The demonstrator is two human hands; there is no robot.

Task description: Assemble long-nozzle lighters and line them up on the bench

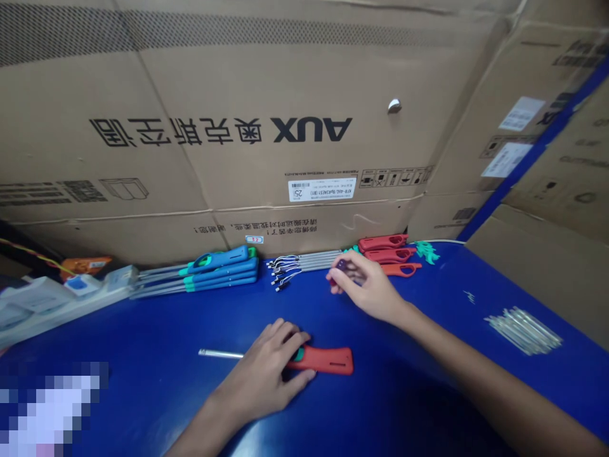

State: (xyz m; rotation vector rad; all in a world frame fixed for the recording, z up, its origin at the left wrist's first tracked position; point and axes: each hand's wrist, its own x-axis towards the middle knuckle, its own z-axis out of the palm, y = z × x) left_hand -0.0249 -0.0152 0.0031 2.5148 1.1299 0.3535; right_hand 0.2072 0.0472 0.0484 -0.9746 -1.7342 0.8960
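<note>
Blue workbench [143,393], left hand [259,374] and right hand [366,285] well apart.
Left fingers [290,333] clench a red lighter [323,360]; right fingertips [345,259] pinch a small purple piece [341,264].

Red lighter [326,360] flat, steel tube [221,354] L; purple pc [341,264]

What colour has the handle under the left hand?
The handle is orange-red, with a green collar; it shows best in the head view.
</note>
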